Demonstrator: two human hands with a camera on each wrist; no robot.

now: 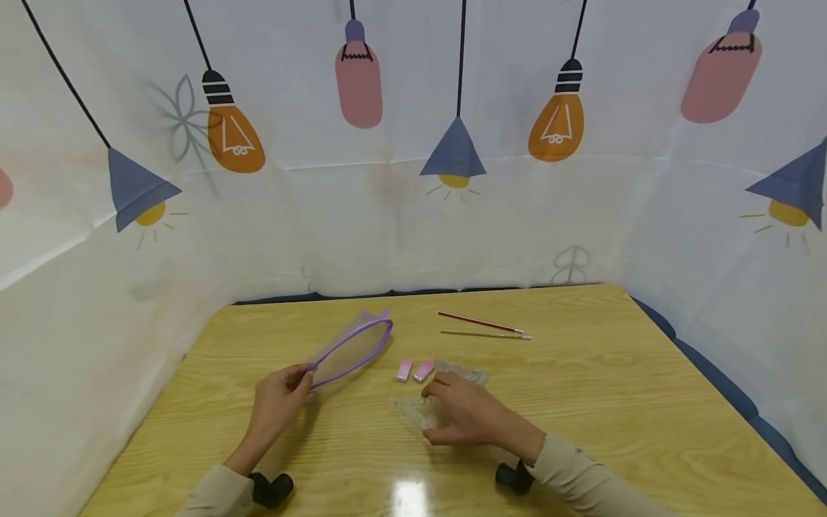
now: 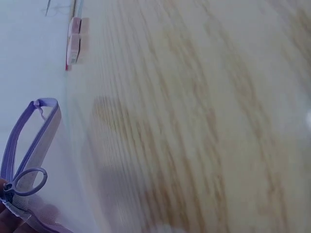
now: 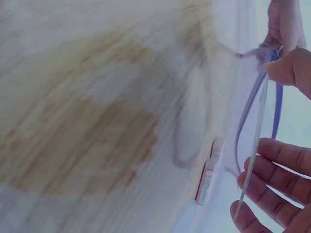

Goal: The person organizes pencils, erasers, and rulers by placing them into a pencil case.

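Note:
My left hand (image 1: 279, 402) pinches one end of a see-through mesh zipper pouch (image 1: 352, 334) with purple edging. The pouch's mouth gapes toward the right, and in the left wrist view a ring-shaped zipper pull (image 2: 32, 181) hangs by the fingertips. To the right, my right hand (image 1: 474, 413) grips a clear set square (image 1: 416, 411) between thumb and fingers; the right wrist view shows it nearly edge-on. Just beyond that hand lies another clear plastic drawing piece (image 1: 474, 374), partly covered by the fingers. Two pink erasers (image 1: 403, 370) sit side by side between the hands.
Toward the back of the wooden table (image 1: 581, 402) lie a red pencil (image 1: 481, 321) and a gold pencil (image 1: 484, 334), their right ends close together. A white curtain (image 1: 400, 237) printed with lamps surrounds the table. Black wrist devices (image 1: 273, 491) hang under both wrists.

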